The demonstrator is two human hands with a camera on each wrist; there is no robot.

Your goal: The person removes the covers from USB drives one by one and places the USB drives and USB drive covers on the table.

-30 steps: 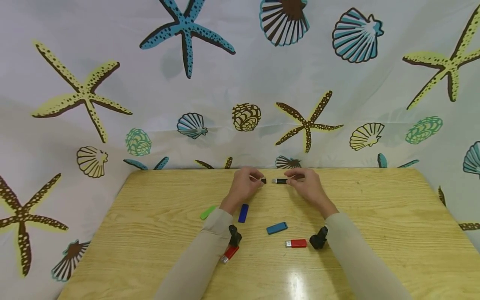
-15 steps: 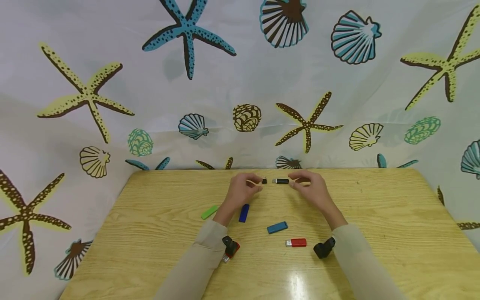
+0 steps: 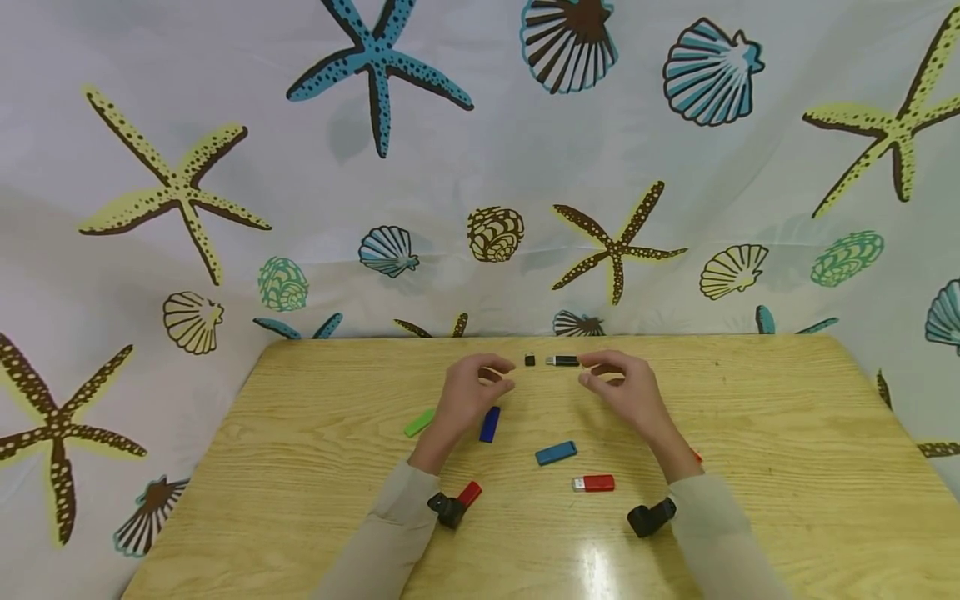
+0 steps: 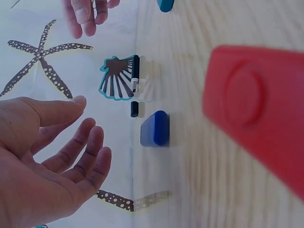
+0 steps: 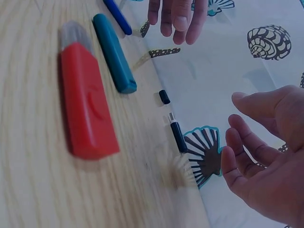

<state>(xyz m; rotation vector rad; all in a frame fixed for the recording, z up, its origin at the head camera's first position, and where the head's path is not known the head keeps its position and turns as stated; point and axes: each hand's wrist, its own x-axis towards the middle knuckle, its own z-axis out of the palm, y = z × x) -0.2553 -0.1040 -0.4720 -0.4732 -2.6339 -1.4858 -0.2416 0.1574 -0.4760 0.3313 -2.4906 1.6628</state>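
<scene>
A black USB stick (image 3: 567, 361) with its metal plug bare lies near the table's back edge, the plug facing left. Just left of it lies its small black cap (image 3: 529, 359), apart from the stick. My left hand (image 3: 467, 392) hovers left of the cap, fingers loosely bent and holding nothing. On the other side, my right hand (image 3: 628, 387) hangs close by the stick's right end, thumb and fingers apart. Both wrist views show a gap between each hand and these pieces; the stick (image 5: 178, 137) and cap (image 5: 164, 97) rest on the wood.
Nearer me on the wooden table (image 3: 787, 417) lie a dark blue stick (image 3: 489, 424), a green one (image 3: 420, 422), a teal one (image 3: 556, 452) and a red USB stick (image 3: 597, 483). Another red stick (image 3: 471, 493) is partly hidden by the left wrist camera. Patterned cloth (image 3: 450, 167) hangs behind.
Both hands have let go of the black stick and cap, which stay on the table. The hands have drawn back toward me and apart, the left one farther left.
</scene>
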